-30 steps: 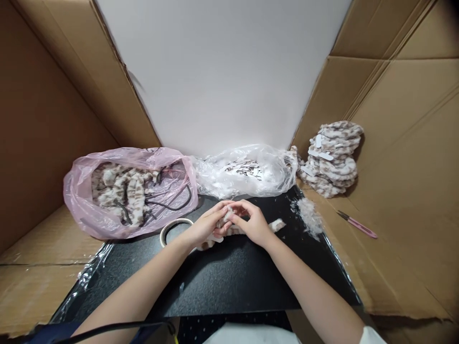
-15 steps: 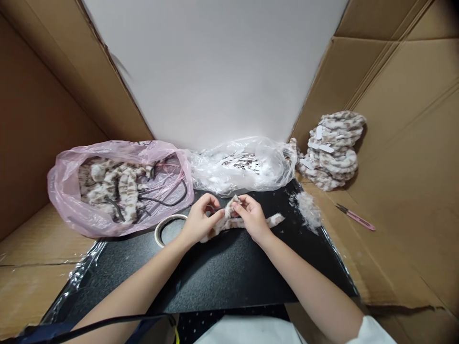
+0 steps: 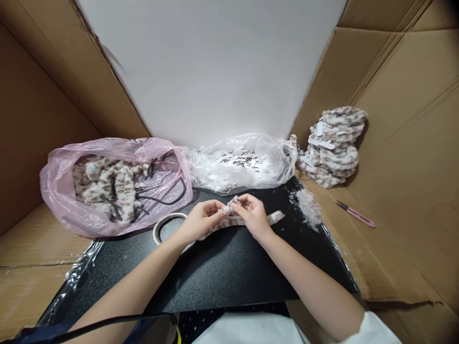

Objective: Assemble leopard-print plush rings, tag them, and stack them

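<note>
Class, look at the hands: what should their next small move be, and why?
Perhaps the left hand should gently tug the fur while the right hand steadies it: the right thumb and fingers pinch it, and the left fingertips are right beside them.

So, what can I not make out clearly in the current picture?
All in the head view:
Furry strip: partly behind the right hand.
Tape roll: partly behind the left hand.
Small pieces in the clear bag: too small to identify, partly under plastic.
Left elbow: cut off by the bottom edge.
</note>
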A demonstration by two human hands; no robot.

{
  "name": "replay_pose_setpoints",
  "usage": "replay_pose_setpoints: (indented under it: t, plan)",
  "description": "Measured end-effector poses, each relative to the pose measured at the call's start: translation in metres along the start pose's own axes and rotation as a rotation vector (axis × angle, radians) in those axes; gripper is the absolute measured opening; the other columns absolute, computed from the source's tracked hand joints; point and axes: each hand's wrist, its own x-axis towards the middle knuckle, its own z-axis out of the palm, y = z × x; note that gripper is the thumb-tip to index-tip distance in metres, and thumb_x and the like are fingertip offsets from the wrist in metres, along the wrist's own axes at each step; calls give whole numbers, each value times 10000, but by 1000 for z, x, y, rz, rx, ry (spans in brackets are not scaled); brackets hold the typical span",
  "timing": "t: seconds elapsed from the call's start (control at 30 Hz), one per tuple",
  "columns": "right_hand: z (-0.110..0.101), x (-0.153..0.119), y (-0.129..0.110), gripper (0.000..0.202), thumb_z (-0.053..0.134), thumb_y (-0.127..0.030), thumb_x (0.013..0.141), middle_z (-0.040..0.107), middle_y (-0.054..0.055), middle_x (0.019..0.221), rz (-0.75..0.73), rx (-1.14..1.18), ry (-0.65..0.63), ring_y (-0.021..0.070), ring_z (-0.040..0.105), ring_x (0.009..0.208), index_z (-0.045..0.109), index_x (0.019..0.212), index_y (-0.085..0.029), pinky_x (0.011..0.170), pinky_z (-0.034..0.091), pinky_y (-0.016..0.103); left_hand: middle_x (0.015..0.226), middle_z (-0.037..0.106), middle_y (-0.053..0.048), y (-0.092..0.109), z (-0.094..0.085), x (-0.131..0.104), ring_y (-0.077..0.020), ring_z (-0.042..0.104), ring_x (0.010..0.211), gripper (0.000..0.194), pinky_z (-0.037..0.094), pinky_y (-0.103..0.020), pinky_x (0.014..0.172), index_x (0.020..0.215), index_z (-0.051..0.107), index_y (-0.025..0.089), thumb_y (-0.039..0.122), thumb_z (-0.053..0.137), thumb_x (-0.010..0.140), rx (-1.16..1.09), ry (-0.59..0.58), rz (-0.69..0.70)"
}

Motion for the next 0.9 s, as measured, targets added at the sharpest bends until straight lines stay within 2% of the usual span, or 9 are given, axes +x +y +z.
replay_pose_setpoints:
  t: [0.13,0.2,0.37,0.5,0.57,0.63,0.7,0.77,0.9]
  plan:
    - [-1,-6,-1,96,672,-259,715,655,22,716,-278,-251,37,158,618,658,611,731,-186,647,518,280,579,548,21,-4,-3,1,-81,447,456,368,321,-179,420,733,547,158,511,638,789,99,-26,-11]
    - [-2,-8,-2,56,658,-223,720,657,22,720,-343,-312,75,158,616,659,617,734,-188,655,515,284,572,513,24,-5,-3,1,-83,416,461,405,296,-186,421,701,534,159,541,566,831,192,-65,6]
    - [-3,-5,-1,87,662,-242,716,657,18,705,-252,-235,122,159,619,636,599,739,-186,630,517,282,599,427,34,-3,-4,1,-102,393,537,407,299,-196,466,699,521,161,533,510,864,289,-67,107]
    - [-5,-3,-3,108,653,-260,720,654,21,710,-209,-184,149,160,621,640,576,741,-187,627,522,280,567,451,29,-3,-8,1,-111,410,518,423,304,-207,471,665,494,167,539,496,866,322,-102,60]
    - [-6,-4,-5,88,639,-242,723,644,16,693,-242,-246,189,158,609,632,566,728,-195,624,517,281,542,459,30,-3,-10,1,-113,408,503,428,306,-213,474,661,499,168,542,486,869,313,-102,46]
    - [-6,-6,-7,59,624,-195,714,637,16,699,-361,-366,198,162,597,647,566,716,-205,637,507,290,548,453,32,-5,-9,1,-111,393,507,420,300,-212,475,682,514,166,541,487,870,291,-86,58]
    - [-5,-9,-9,78,598,-136,710,644,29,743,-525,-485,124,180,602,713,587,717,-214,688,504,313,594,459,27,-6,-8,2,-107,384,531,406,300,-208,484,715,522,163,539,498,867,237,-89,79]
    - [-2,-11,-9,127,573,-107,726,653,45,796,-627,-568,3,200,602,784,622,728,-223,750,500,347,617,446,26,-8,-6,2,-102,369,540,414,298,-206,489,707,497,166,547,491,868,129,-121,81]
    - [2,-11,-5,197,555,-102,758,658,56,857,-652,-639,-117,217,583,843,687,804,-241,796,496,380,558,343,44,-11,-5,3,-91,288,503,501,255,-209,471,626,404,180,602,391,893,-20,-184,36]
